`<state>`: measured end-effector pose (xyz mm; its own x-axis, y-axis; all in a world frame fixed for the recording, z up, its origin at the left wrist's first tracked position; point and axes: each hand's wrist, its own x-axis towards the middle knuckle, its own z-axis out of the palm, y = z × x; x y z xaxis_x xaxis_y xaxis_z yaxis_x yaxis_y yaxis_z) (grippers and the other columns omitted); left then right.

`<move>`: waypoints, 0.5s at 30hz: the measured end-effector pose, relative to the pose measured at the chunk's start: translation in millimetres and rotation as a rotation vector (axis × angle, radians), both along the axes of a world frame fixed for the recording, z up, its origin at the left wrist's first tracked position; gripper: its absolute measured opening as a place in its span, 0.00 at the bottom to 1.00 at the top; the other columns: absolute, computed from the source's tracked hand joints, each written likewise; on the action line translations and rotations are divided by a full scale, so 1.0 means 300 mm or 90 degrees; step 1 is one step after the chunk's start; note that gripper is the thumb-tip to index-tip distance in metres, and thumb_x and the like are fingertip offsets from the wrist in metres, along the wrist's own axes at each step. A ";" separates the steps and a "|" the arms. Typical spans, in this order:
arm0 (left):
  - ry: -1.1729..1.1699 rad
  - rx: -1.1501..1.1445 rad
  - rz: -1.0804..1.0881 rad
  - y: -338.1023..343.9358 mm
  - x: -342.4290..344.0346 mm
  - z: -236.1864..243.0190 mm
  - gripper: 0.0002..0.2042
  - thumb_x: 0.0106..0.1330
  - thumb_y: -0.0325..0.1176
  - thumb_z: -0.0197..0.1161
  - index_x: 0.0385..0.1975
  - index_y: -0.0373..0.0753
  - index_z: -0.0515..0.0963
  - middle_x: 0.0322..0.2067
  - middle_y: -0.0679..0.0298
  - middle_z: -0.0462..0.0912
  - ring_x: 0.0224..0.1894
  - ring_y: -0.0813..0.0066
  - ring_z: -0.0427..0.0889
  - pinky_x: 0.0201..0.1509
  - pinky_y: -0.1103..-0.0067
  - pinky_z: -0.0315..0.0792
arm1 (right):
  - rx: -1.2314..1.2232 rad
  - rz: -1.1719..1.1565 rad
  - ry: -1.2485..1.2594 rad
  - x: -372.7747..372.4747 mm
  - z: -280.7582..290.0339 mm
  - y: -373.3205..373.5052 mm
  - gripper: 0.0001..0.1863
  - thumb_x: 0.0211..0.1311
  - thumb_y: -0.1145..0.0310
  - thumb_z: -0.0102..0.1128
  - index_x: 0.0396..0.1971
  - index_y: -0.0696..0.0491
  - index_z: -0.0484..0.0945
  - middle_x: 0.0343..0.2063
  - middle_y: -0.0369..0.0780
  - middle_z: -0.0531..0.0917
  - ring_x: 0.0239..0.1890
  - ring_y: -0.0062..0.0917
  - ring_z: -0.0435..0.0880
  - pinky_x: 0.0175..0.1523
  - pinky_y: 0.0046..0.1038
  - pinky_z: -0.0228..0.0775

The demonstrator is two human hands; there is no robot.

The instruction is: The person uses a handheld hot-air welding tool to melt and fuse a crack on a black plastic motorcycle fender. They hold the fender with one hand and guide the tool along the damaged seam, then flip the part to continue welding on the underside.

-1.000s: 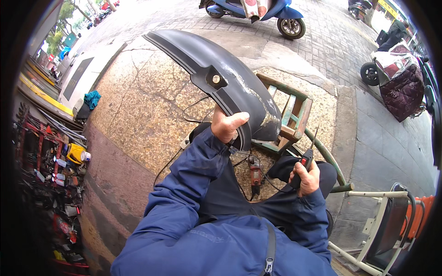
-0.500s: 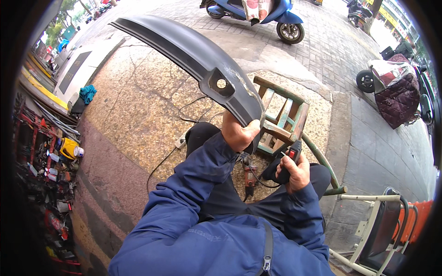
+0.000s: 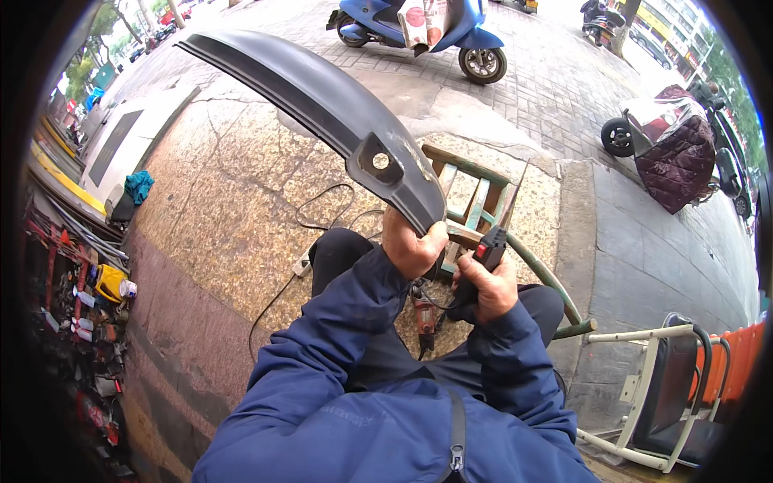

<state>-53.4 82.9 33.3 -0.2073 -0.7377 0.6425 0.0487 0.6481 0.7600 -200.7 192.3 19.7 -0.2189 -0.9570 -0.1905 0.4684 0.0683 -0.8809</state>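
A long, curved black plastic fender (image 3: 310,101) with a squarish recess and round hole reaches up and leftward in front of me. My left hand (image 3: 412,245) is closed around its lower end. Scuffed, pale marks run along the outer edge. My right hand (image 3: 489,288) grips a black corded hand tool (image 3: 488,248) with a red switch, my thumb lying just below the switch. The tool's upper end is close to the fender's lower tip but apart from it. Between my knees lies a red and black power tool (image 3: 424,314) with a cord.
Just ahead stands a worn wooden stool (image 3: 477,197), partly behind the fender. A cable (image 3: 259,322) with a white socket runs over the ground at left. Tools and parts (image 3: 80,322) crowd the left side. A metal-framed chair (image 3: 664,386) is at right; a blue scooter (image 3: 419,28) stands beyond.
My right hand has lifted the corded tool slightly, nearer the fender's lower end. The left hand keeps its hold. The whole view has shifted a little.
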 end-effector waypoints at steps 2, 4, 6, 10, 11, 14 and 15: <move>0.013 -0.001 0.005 0.009 -0.013 0.002 0.11 0.51 0.21 0.57 0.36 0.33 0.75 0.30 0.55 0.77 0.33 0.54 0.79 0.40 0.65 0.73 | -0.007 -0.023 0.021 0.023 -0.020 0.005 0.12 0.62 0.71 0.70 0.40 0.56 0.76 0.26 0.38 0.82 0.25 0.24 0.82 0.32 0.27 0.78; 0.019 0.016 0.015 0.018 -0.022 -0.005 0.10 0.51 0.21 0.57 0.34 0.33 0.74 0.29 0.56 0.76 0.32 0.54 0.78 0.39 0.65 0.73 | -0.030 0.003 0.022 0.026 -0.030 0.020 0.13 0.61 0.71 0.71 0.41 0.55 0.75 0.26 0.38 0.82 0.25 0.24 0.82 0.31 0.27 0.78; -0.006 0.028 0.023 0.018 -0.024 -0.016 0.11 0.51 0.21 0.57 0.36 0.33 0.74 0.31 0.56 0.77 0.32 0.58 0.78 0.40 0.66 0.73 | -0.022 0.017 0.009 0.024 -0.036 0.029 0.14 0.61 0.72 0.71 0.41 0.55 0.75 0.27 0.37 0.82 0.25 0.23 0.82 0.32 0.26 0.78; -0.051 0.060 0.036 0.015 -0.019 -0.029 0.10 0.54 0.20 0.56 0.37 0.33 0.76 0.31 0.60 0.80 0.32 0.67 0.79 0.39 0.72 0.75 | -0.060 0.033 0.128 -0.008 -0.030 0.024 0.18 0.59 0.74 0.73 0.45 0.56 0.74 0.31 0.35 0.82 0.29 0.19 0.80 0.38 0.24 0.76; -0.044 0.083 0.013 0.022 -0.013 -0.027 0.10 0.54 0.20 0.56 0.36 0.33 0.76 0.30 0.62 0.79 0.31 0.70 0.78 0.37 0.73 0.74 | -0.062 0.044 0.191 -0.024 -0.024 0.017 0.20 0.58 0.75 0.74 0.47 0.56 0.74 0.32 0.35 0.82 0.31 0.17 0.80 0.40 0.24 0.76; -0.020 0.215 -0.078 0.048 0.021 0.000 0.12 0.54 0.19 0.56 0.39 0.34 0.73 0.30 0.65 0.77 0.31 0.75 0.76 0.37 0.75 0.72 | -0.057 0.063 0.373 -0.071 0.003 0.009 0.22 0.56 0.73 0.75 0.48 0.59 0.75 0.33 0.38 0.85 0.33 0.17 0.80 0.44 0.26 0.77; -0.044 0.240 -0.099 0.054 0.041 0.015 0.17 0.53 0.18 0.55 0.44 0.34 0.71 0.32 0.64 0.76 0.33 0.74 0.75 0.39 0.75 0.72 | -0.015 0.078 0.470 -0.098 0.019 0.012 0.23 0.55 0.71 0.76 0.48 0.60 0.76 0.33 0.40 0.86 0.35 0.18 0.81 0.44 0.26 0.77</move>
